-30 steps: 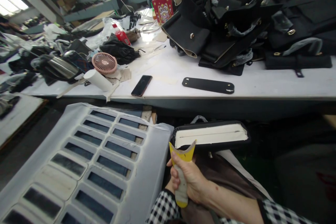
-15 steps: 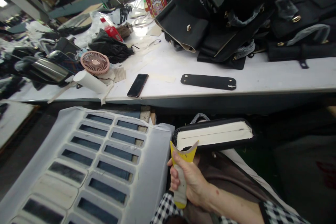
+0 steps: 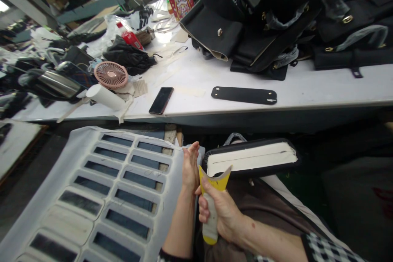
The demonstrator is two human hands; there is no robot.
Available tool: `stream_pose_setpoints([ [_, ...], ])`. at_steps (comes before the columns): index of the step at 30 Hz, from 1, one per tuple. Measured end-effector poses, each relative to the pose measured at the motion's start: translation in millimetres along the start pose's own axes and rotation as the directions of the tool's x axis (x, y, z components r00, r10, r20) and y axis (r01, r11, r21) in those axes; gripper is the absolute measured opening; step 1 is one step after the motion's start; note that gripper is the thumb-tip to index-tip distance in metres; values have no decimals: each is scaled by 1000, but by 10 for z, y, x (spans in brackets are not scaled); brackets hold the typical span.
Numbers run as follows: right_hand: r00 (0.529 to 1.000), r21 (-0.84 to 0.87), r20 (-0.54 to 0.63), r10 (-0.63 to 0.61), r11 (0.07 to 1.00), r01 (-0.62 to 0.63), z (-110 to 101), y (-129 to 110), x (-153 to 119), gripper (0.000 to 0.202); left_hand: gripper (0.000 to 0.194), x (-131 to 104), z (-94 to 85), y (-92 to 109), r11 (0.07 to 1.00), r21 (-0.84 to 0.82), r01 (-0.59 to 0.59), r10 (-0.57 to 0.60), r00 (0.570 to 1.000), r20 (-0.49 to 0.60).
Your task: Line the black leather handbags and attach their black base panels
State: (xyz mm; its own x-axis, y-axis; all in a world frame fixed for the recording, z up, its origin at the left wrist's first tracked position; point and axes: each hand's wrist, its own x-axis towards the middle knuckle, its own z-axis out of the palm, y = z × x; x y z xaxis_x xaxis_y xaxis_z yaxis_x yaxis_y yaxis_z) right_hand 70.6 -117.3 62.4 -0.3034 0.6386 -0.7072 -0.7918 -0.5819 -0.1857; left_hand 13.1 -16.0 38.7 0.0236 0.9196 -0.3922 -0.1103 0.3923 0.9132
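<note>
A tool with a yellow forked head and pale grey handle point(image 3: 210, 217) is held upright in my right hand point(image 3: 223, 208). Its curved edge overlaps the near left corner of a black bag point(image 3: 264, 168) with a cream panel point(image 3: 251, 156) facing up. My left hand point(image 3: 190, 167) is raised between the grey slotted rack and the bag's left end. Its fingers point up and away, seen from the side, with nothing visible in them. A clear-wrapped handle point(image 3: 233, 137) shows behind the bag.
On the left stands the grey slotted rack point(image 3: 172, 208). Beyond, a white table point(image 3: 184, 100) bears a phone point(image 3: 161, 100), a black strap piece point(image 3: 244, 95), a pink fan point(image 3: 111, 75), a white roll point(image 3: 105, 96), a red bottle point(image 3: 129, 36) and piled black bags point(image 3: 215, 28).
My left hand has come up into view beside the bag's left end; before, only its checked sleeve was clearly visible low down. The tool and my right hand have hardly moved.
</note>
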Motion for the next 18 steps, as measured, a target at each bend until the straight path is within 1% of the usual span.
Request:
stream_pose_setpoints([
  [2, 1000, 1, 3, -7, 1000, 7, -5, -1, 8, 53, 69, 16, 55, 103, 998, 44, -42, 34, 987, 159],
  [3, 1000, 5, 4, -11, 1000, 11, -7, -2, 13, 52, 69, 19, 87, 150, 994, 96, -57, 32, 970, 243],
  [4, 1000, 7, 9, -10, 1000, 10, -8, -3, 16, 52, 67, 18, 120, 189, 986, 156, -66, 16, 953, 303],
  [5, 1000, 9, 14, -8, 1000, 8, -10, -4, 19, 51, 64, 14, 150, 218, 975, 210, -72, -1, 944, 329],
  [7, 1000, 9, 17, 9, 1000, -9, -13, -7, 20, 51, 62, 2, 194, 247, 963, 260, -69, -14, 952, 305],
  [9, 1000, 9, 19, 19, 1000, -20, -16, -15, 15, 51, 61, -4, 215, 247, 961, 268, -71, -6, 961, 276],
  [13, 1000, 9, 24, 16, 1000, -16, -22, -47, -11, 52, 58, 10, 233, 220, 961, 266, -78, 9, 968, 251],
  [16, 999, -11, 22, 36, 999, -36, -31, -80, -33, 54, 58, 22, 254, 202, 960, 268, -78, 16, 973, 228],
  [18, 999, -26, 15, 45, 999, -45, -40, -102, -44, 56, 57, 24, 269, 196, 954, 284, -99, 38, 976, 213],
])
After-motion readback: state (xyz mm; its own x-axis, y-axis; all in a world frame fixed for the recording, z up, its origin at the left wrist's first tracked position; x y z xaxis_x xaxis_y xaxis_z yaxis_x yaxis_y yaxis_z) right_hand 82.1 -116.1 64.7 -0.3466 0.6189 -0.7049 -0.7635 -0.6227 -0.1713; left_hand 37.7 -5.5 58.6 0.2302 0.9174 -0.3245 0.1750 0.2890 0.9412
